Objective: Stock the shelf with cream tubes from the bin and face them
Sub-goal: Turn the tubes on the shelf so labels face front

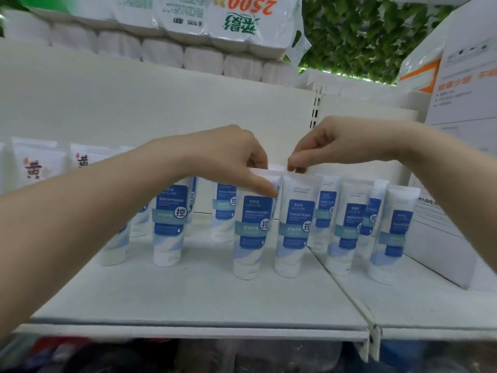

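While left hand (234,157) and right hand (322,149) each pinch crimped top of upright white-and-blue plastic cream tube (294,227), white metal shelf (201,300) mostly stocked; facing underway, bin unseen.

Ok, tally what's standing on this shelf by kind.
Cream tubes: 12, several partly hidden
White pouches: 2 plainly in view
White box: 1
Total: 15
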A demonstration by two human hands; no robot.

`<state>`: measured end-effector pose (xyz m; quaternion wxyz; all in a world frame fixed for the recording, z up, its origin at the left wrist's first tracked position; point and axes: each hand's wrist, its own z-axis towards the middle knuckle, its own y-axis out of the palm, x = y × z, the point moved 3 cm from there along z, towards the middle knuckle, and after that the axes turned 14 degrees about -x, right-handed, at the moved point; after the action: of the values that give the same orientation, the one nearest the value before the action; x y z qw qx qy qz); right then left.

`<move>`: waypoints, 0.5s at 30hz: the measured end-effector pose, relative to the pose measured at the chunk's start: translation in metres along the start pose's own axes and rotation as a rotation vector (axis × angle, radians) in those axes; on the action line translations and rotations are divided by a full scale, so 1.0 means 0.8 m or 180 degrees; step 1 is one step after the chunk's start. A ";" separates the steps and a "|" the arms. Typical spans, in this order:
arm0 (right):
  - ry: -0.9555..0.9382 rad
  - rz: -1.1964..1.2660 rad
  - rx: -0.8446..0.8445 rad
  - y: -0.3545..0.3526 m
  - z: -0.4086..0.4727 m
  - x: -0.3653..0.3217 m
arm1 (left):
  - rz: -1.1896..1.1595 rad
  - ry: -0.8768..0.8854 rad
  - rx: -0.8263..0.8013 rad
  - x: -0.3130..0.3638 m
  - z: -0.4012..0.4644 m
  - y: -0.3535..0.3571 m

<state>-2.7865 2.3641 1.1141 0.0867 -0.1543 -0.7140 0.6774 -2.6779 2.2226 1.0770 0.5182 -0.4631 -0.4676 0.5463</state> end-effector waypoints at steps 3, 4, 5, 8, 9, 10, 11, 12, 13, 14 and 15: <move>0.0001 0.0005 -0.0338 0.020 -0.003 -0.002 | 0.0140 -0.0024 -0.0006 0.001 0.000 0.006; 0.0005 0.0007 -0.0350 0.025 -0.001 -0.002 | 0.0139 -0.0030 -0.0003 0.000 -0.001 0.006; 0.0001 0.0011 -0.0330 0.028 0.000 -0.002 | 0.0131 -0.0036 -0.0007 -0.001 -0.004 0.006; -0.0013 -0.0072 -0.0169 0.033 0.009 -0.003 | 0.0182 -0.0119 -0.0023 -0.009 -0.013 0.003; -0.0022 -0.0126 -0.0108 0.034 0.013 -0.004 | 0.0158 -0.0162 -0.0039 -0.014 -0.017 0.004; -0.0033 -0.0173 -0.0056 0.035 0.017 -0.006 | 0.0119 -0.0197 -0.0054 -0.019 -0.020 0.004; -0.0055 -0.0203 -0.0007 0.036 0.020 -0.008 | 0.0078 -0.0221 -0.0061 -0.024 -0.023 0.004; -0.0084 -0.0223 0.0036 0.038 0.023 -0.009 | 0.0048 -0.0233 -0.0060 -0.028 -0.025 0.005; -0.0110 -0.0233 0.0069 0.039 0.027 -0.010 | 0.0031 -0.0240 -0.0053 -0.031 -0.027 0.005; -0.0119 -0.0230 0.0078 0.039 0.029 -0.010 | 0.0018 -0.0243 -0.0050 -0.034 -0.028 0.005; -0.0119 -0.0215 0.0070 0.039 0.030 -0.010 | 0.0004 -0.0245 -0.0055 -0.035 -0.030 0.006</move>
<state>-2.7837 2.3396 1.0819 0.0978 -0.1165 -0.7128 0.6847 -2.6541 2.1952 1.0699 0.4955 -0.4465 -0.4915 0.5600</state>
